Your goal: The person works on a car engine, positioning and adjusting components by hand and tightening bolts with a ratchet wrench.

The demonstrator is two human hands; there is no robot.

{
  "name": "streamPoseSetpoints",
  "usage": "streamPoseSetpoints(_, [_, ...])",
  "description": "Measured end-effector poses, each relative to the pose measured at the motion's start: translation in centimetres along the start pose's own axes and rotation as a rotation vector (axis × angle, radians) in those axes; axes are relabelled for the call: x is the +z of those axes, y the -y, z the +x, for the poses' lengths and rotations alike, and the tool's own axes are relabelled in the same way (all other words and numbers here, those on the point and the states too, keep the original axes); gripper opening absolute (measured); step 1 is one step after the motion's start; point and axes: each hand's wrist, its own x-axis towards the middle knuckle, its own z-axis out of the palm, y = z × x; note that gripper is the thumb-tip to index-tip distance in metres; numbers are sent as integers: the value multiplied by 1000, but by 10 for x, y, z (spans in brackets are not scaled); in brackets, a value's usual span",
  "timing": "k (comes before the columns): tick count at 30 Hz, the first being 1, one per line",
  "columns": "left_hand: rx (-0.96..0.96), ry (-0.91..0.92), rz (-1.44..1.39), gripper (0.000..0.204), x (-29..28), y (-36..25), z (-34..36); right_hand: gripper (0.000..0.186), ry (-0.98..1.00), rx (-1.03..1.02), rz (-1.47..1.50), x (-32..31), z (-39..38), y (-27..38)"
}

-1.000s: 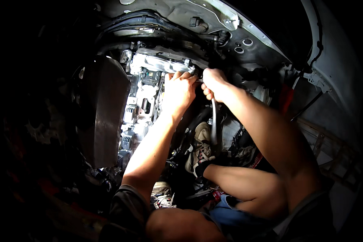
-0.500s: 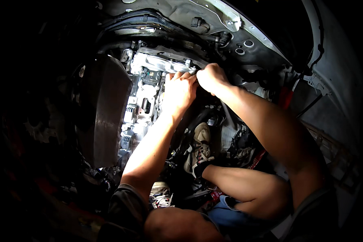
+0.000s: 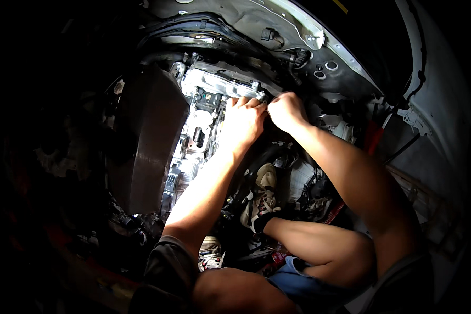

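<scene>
Silver metal gleams under hard light: an exposed car engine [image 3: 214,82], the landmark here, lying between a tall dark panel [image 3: 153,149] on its left and the person's working hands. Both bare hands meet at its far right corner. The left hand [image 3: 246,119] rests over that edge with fingers bent; whatever lies beneath them is hidden, so whether it grips anything cannot be told. The right hand [image 3: 288,111], just beside it, is curled into a fist, and its contents are hidden too. On top of the engine, left of the left hand, sits a small black module [image 3: 208,100]. Beyond the engine run black cables [image 3: 186,27]; to its right and nearer stands a pale shoe [image 3: 266,194]. Likely trouble: if the right fist slips, its knuckles could strike the left fingers or metal, because they work so close. Anything loosened might drop into the shadowy clutter right of the engine.
</scene>
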Motion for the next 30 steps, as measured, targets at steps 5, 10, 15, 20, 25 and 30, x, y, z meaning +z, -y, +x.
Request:
streamPoseSetpoints(5, [-30, 25, 4, 11, -2, 5, -6, 36, 38, -45, -50, 3, 1, 14])
streamPoseSetpoints(10, [-53, 158, 21, 16, -6, 8, -9, 22, 154, -627, -591, -16, -12, 27])
streamPoseSetpoints(15, [-36, 109, 17, 19, -4, 5, -9, 24, -6, -189, -311, -4, -21, 34])
streamPoseSetpoints(20, [-67, 118, 23, 17, -4, 7, -11, 22, -59, -235, -274, 0, -14, 23])
streamPoseSetpoints(25, [-44, 89, 3, 16, -3, 5, -9, 20, 186, -651, -318, -23, -15, 2])
streamPoseSetpoints(30, [-73, 7, -47, 29, -3, 12, -13, 16, 222, -885, -366, -40, -3, -9])
